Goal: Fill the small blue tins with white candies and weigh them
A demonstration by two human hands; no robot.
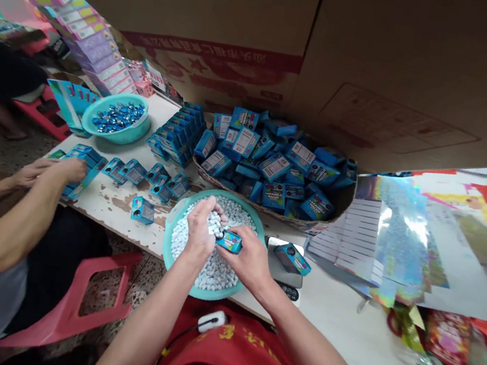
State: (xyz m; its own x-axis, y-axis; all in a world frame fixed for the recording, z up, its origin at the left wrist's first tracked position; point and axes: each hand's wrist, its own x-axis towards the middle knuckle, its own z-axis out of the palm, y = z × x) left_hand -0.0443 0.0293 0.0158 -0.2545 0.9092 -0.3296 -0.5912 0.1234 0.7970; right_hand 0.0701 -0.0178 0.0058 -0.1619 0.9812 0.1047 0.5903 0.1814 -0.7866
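So, left hand (203, 225) is cupped round white pellets (213, 223), right hand (251, 250) pinching a small blue box (231, 243), end toward the left palm, both above the near bowl (213, 295). I'd butt box against palm, feed slowly, and work over the bowl so strays drop back in. Light pinch; thin card probably dents. Can't tell how full it is. Near left: red stool (60, 315) on speckled floor (141, 280). Table (333, 317) is white, paint flaking left of the bowl. Just right, a scale-like device (279, 271) carries a second box (295, 260). Left, a co-worker's hands (72, 169) work at more boxes. Farther: carton (310, 225) heaped with boxes, cardboard panel (383, 56) behind; far left, stacked packs (100, 49).
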